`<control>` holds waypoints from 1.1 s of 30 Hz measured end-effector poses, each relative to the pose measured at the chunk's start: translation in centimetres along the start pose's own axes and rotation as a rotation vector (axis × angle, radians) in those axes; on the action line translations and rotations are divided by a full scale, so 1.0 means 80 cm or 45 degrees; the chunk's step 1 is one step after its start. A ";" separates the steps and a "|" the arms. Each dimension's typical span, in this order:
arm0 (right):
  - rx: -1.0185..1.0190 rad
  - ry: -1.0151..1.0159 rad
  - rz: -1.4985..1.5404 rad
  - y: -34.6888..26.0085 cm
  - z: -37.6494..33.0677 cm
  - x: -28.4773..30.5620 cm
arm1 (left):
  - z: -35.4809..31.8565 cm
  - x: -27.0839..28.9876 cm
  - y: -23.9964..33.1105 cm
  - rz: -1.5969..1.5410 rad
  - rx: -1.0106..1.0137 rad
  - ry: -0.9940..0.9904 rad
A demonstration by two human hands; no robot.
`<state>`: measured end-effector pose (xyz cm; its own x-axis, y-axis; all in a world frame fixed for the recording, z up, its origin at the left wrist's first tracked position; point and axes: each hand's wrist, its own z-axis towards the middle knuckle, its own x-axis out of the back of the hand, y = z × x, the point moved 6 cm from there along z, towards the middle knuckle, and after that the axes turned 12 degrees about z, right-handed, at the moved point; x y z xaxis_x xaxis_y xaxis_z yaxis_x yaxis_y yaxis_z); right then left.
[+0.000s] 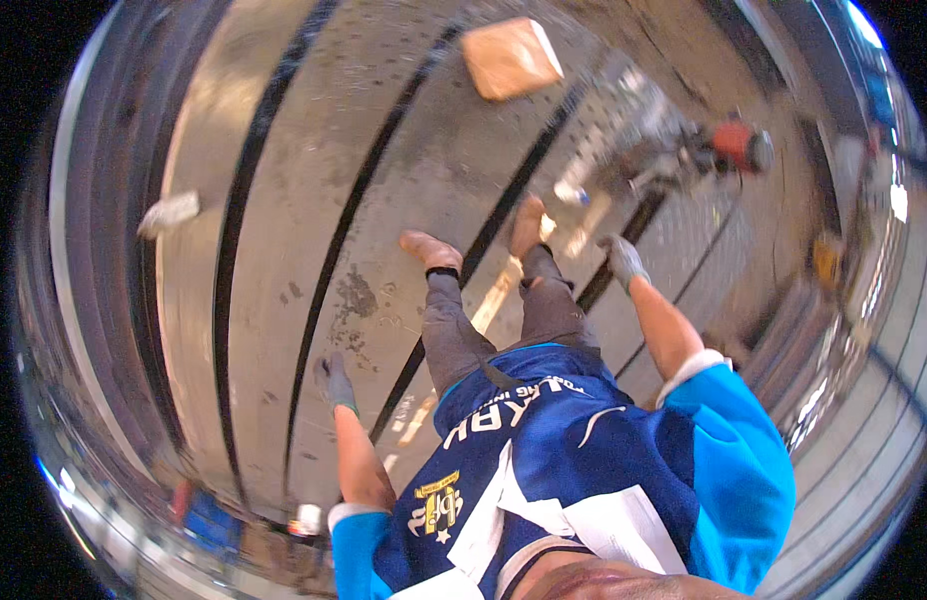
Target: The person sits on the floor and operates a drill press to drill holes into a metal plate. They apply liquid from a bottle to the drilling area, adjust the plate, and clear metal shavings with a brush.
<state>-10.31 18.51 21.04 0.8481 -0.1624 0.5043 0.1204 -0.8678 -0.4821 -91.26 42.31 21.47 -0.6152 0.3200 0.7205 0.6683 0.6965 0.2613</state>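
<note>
Left hand (pixel 335 381) gloved, hung low at eight o'clock, nothing held, right hand (pixel 624 260) gloved, extended at two o'clock, empty, fingers loose, power tool (pixel 684 150) seen well beyond at one o'clock on concrete floor (pixel 404 150).

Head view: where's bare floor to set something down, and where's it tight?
Widest bare patch: concrete between the left hand and the white scrap, crossed only by black strips. More room lies between the feet and the tan slab. Crowded: past the right hand, around the power tool. Both gloved hands hang free.
</note>
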 end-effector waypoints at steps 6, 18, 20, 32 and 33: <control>0.086 0.190 -0.207 0.080 0.117 -0.024 | -0.099 -0.146 0.159 -0.012 0.070 -0.320; -0.208 0.758 0.534 0.193 0.363 -0.140 | -0.262 -0.560 0.302 0.113 -0.279 -0.632; -0.131 0.690 0.710 0.171 0.356 -0.124 | -0.272 -0.576 0.314 0.123 -0.258 -0.708; 0.404 -0.089 -0.398 -0.161 0.158 -0.074 | -0.243 -0.429 0.418 0.735 -0.791 -0.628; 0.561 -0.173 -0.460 -0.223 0.122 -0.076 | -0.248 -0.401 0.440 0.739 -0.897 -0.590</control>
<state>-12.54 39.59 19.58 0.7685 0.1944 0.6096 0.5927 -0.5750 -0.5639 -39.76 43.83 20.29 -0.1195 0.8086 0.5760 0.9166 -0.1330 0.3769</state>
